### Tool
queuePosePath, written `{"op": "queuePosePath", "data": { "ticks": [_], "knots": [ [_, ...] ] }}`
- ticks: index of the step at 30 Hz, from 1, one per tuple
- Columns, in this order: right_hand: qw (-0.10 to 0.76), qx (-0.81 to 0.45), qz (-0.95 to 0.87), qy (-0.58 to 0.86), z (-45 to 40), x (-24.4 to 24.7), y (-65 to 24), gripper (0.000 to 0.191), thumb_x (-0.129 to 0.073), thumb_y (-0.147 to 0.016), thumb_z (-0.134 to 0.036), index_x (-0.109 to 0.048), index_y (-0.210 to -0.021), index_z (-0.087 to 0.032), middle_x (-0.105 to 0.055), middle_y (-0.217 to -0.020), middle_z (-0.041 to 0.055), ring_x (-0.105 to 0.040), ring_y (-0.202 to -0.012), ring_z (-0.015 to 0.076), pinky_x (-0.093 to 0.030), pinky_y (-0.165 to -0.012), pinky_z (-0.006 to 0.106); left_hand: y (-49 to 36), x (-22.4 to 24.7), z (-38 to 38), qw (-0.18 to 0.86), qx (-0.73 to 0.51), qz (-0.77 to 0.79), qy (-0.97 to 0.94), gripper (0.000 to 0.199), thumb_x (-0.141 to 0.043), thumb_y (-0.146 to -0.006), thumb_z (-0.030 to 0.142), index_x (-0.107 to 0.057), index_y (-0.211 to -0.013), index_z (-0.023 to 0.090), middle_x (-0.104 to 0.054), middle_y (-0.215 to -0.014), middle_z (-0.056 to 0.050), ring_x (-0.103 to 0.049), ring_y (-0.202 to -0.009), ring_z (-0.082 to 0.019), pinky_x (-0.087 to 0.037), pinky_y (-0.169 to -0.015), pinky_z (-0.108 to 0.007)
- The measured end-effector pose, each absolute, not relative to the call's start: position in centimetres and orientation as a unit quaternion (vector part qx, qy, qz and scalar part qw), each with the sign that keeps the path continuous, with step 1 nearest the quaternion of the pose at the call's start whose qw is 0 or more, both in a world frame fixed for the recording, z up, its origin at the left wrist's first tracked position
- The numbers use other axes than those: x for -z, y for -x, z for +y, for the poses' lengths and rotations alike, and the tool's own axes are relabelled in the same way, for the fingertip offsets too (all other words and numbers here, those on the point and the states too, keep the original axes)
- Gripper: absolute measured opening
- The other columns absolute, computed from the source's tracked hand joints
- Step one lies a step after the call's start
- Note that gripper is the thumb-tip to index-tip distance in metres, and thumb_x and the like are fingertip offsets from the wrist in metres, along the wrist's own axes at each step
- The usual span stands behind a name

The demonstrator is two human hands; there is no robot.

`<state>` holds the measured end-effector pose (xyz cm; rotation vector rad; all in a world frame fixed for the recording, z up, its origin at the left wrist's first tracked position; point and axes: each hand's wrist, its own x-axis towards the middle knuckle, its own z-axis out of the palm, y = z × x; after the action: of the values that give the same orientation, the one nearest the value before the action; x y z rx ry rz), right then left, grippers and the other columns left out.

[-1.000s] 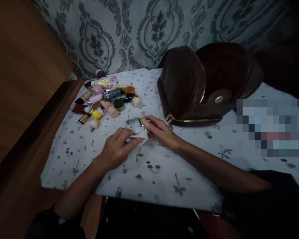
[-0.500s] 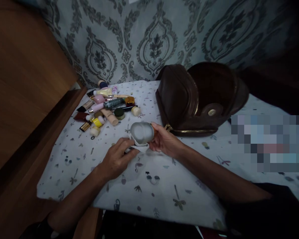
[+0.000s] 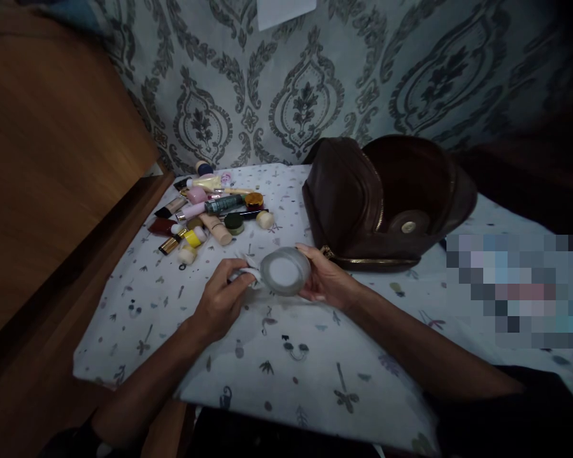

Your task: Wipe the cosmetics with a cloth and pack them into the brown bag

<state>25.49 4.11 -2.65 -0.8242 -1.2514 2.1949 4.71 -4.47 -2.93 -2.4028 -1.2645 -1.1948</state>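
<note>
Right hand: half-curled, you gripped the grey container
Left hand: you pinched white cloth
Container: seemed stiff, perhaps slick — sides suited you

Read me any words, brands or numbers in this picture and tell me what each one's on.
No text can be read anywhere.
Green tube: faint marks, too small to read.
Beige tube: any print is too small to read.
Round container in the right hand: no lettering I can make out.
</note>
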Motion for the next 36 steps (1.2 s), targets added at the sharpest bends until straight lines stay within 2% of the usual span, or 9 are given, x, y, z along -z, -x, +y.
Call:
{"op": "queuePosePath", "data": {
  "ticks": [4,9,14,18,23,27,32,36],
  "knots": [
    [0.240,-0.780,-0.502,0.286,3.8,2.8,-25.3,0.047,-0.056,-0.076,-0.064,-0.051,-0.064,-0.018,-0.044,-0.036,-0.0065,-0.035,-0.027,0.0063,-0.017,-0.026,0.016,-4.7,2.6,-4.4,0.056,0.428,-0.437,0.789,0.026,-0.046,-0.090,-0.001,-0.060,-0.102,0.018,-0.054,-0.106,-0.008,-0.058,-0.095,-0.015,-0.050,-0.076,-0.027],
    [0.229,-0.737,-0.567,0.288,3.4,2.8,-24.9,0.043,-0.057,-0.080,-0.059,-0.057,-0.079,-0.016,-0.049,-0.043,-0.0067,-0.042,-0.031,0.0069,-0.020,-0.029,0.016,-4.5,2.0,-4.4,0.022,0.461,-0.452,0.763,0.022,-0.050,-0.090,0.004,-0.063,-0.100,0.019,-0.057,-0.105,-0.007,-0.058,-0.094,-0.017,-0.051,-0.077,-0.030],
    [0.236,-0.703,-0.597,0.306,3.1,2.7,-24.7,0.039,-0.056,-0.083,-0.056,-0.057,-0.082,-0.017,-0.049,-0.043,-0.0069,-0.045,-0.034,0.0079,-0.025,-0.032,0.017,-4.5,1.6,-4.6,0.008,0.490,-0.443,0.751,0.020,-0.053,-0.090,0.007,-0.065,-0.101,0.019,-0.057,-0.104,-0.007,-0.057,-0.094,-0.018,-0.050,-0.078,-0.032],
    [0.253,-0.714,-0.577,0.306,3.1,2.7,-24.6,0.041,-0.057,-0.082,-0.058,-0.056,-0.085,-0.017,-0.050,-0.044,-0.0073,-0.046,-0.034,0.0083,-0.028,-0.032,0.017,-4.5,1.5,-4.6,0.022,0.496,-0.455,0.739,0.023,-0.053,-0.089,0.006,-0.065,-0.103,0.019,-0.055,-0.102,-0.006,-0.056,-0.092,-0.017,-0.049,-0.075,-0.029],
    [0.296,-0.739,-0.522,0.306,3.2,3.0,-24.4,0.046,-0.060,-0.078,-0.064,-0.054,-0.080,-0.018,-0.052,-0.043,-0.0053,-0.044,-0.032,0.0085,-0.025,-0.029,0.019,-4.2,1.8,-4.5,0.034,0.462,-0.450,0.764,0.034,-0.053,-0.088,0.003,-0.062,-0.117,0.019,-0.054,-0.104,-0.006,-0.057,-0.092,-0.015,-0.049,-0.075,-0.027],
    [0.325,-0.750,-0.492,0.300,3.3,3.3,-24.4,0.048,-0.065,-0.075,-0.064,-0.053,-0.077,-0.018,-0.054,-0.047,-0.0044,-0.048,-0.035,0.0092,-0.024,-0.030,0.018,-4.2,2.0,-4.5,0.035,0.433,-0.460,0.774,0.032,-0.053,-0.089,0.005,-0.061,-0.117,0.019,-0.054,-0.103,-0.007,-0.057,-0.093,-0.017,-0.050,-0.078,-0.029],
    [0.359,-0.754,-0.464,0.295,3.5,3.4,-24.5,0.048,-0.069,-0.073,-0.063,-0.054,-0.078,-0.018,-0.055,-0.049,-0.0044,-0.052,-0.040,0.0095,-0.030,-0.034,0.018,-4.5,1.9,-4.8,-0.015,0.389,-0.438,0.810,0.028,-0.051,-0.090,0.008,-0.060,-0.114,0.017,-0.056,-0.097,-0.007,-0.058,-0.085,-0.016,-0.049,-0.072,-0.027],
    [0.365,-0.753,-0.465,0.289,3.6,3.6,-24.4,0.046,-0.073,-0.072,-0.059,-0.056,-0.084,-0.018,-0.057,-0.056,-0.0050,-0.056,-0.043,0.0103,-0.033,-0.035,0.019,-4.7,1.5,-4.9,-0.085,0.413,-0.416,0.806,0.021,-0.053,-0.091,0.013,-0.062,-0.110,0.019,-0.058,-0.096,-0.007,-0.059,-0.085,-0.017,-0.049,-0.071,-0.027]
  ]
}}
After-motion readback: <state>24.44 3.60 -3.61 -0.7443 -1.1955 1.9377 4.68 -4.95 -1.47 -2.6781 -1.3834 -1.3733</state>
